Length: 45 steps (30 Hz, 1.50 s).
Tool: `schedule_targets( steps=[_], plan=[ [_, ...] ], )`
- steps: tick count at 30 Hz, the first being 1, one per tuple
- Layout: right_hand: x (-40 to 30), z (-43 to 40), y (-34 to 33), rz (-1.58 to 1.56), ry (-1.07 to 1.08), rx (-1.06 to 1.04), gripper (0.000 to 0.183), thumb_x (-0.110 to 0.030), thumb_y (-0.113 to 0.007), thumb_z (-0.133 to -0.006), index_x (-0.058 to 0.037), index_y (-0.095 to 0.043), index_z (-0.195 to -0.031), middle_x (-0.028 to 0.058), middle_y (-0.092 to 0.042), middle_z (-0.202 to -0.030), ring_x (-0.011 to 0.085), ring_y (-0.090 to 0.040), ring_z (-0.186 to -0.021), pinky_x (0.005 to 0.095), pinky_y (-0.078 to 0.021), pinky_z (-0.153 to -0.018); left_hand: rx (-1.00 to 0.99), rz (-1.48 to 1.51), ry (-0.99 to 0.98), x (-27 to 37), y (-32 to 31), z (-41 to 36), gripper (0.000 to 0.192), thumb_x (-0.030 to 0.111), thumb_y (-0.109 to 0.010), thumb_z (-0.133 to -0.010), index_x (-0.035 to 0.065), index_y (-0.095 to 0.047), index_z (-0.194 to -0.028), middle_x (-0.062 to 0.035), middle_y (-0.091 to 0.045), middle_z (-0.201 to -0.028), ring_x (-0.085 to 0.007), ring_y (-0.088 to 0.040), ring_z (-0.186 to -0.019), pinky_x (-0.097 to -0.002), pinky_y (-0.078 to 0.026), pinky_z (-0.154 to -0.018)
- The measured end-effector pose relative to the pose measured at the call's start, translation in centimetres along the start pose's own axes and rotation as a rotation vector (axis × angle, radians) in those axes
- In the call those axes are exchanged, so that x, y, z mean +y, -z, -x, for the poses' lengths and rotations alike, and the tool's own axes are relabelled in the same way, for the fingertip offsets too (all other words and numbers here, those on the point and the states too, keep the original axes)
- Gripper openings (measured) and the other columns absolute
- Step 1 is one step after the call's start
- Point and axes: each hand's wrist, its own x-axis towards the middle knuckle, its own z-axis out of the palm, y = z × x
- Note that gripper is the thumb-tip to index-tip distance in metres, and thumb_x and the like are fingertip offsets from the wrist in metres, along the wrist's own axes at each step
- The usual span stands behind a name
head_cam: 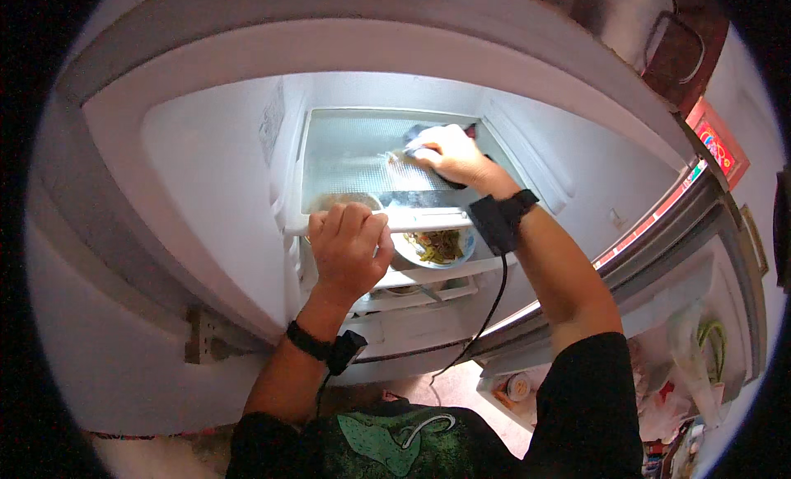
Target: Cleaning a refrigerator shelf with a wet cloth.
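Note:
Inside an open refrigerator, my right hand (450, 153) presses a crumpled dark cloth (418, 135) onto the textured glass shelf (346, 148). Part of the cloth is hidden under my fingers and palm. My left hand (349, 247) is closed over the white front edge of that shelf (426, 221), near its left end. Just below the edge stands a bowl of cooked food with greens (437, 247), its rear part under the shelf. Another round dish (346, 201) shows dimly through the glass behind my left knuckles.
The refrigerator door (667, 306) hangs open at the right, with bags and jars in its racks. A lower shelf and drawer (426, 287) sit beneath the bowl. From my right wrist device a black cable (497, 312) hangs down. A wall socket (198, 337) is at the left.

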Motion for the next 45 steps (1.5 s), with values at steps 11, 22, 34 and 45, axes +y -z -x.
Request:
schedule_targets(
  steps=[11,22,34,45],
  plan=[
    [1.1,1.4,3.6,-0.078,-0.06,-0.114,0.03,-0.034,-0.064,-0.081,-0.0069,-0.067,-0.094,0.011,-0.067,-0.099,0.0274,-0.062,-0.092,0.0349,-0.0476,-0.082,-0.036,0.02,0.024,0.4,0.4,-0.1,0.01,0.015,-0.066,-0.073,0.0121,-0.063,-0.082,-0.0019,-0.052,-0.081,-0.02,-0.052,-0.078,-0.0371,-0.034,-0.069],
    [9.4,-2.9,2.5,0.322,-0.085,0.116,0.048,-0.046,-0.053,-0.09,-0.0067,-0.059,-0.117,0.0143,-0.059,-0.12,0.0308,-0.057,-0.105,0.041,-0.0432,-0.092,-0.015,0.001,0.03,0.9,0.1,-0.3,0.011,0.016,-0.065,-0.071,0.0128,-0.063,-0.081,-0.0013,-0.051,-0.08,-0.0192,-0.051,-0.078,-0.0371,-0.033,-0.07],
    [4.8,-6.9,2.4,0.491,-0.242,-0.154,0.036,-0.032,-0.049,-0.088,-0.0101,-0.064,-0.113,0.0158,-0.062,-0.116,0.0322,-0.058,-0.106,0.0427,-0.0448,-0.091,-0.187,-0.037,-0.011,-0.3,0.8,-2.5,0.011,0.01,-0.062,-0.069,0.0084,-0.052,-0.069,-0.0067,-0.046,-0.07,-0.0252,-0.049,-0.067,-0.0379,-0.038,-0.062],
    [13.9,-9.8,-2.1,0.336,-0.154,-0.078,0.034,-0.029,-0.053,-0.084,-0.0148,-0.067,-0.111,0.0165,-0.064,-0.111,0.0362,-0.06,-0.103,0.0405,-0.0465,-0.092,-0.227,0.039,0.143,0.0,-0.8,-4.2,0.013,0.013,-0.06,-0.073,0.0062,-0.053,-0.064,-0.0103,-0.053,-0.063,-0.0298,-0.055,-0.063,-0.0431,-0.045,-0.058]
  ],
)
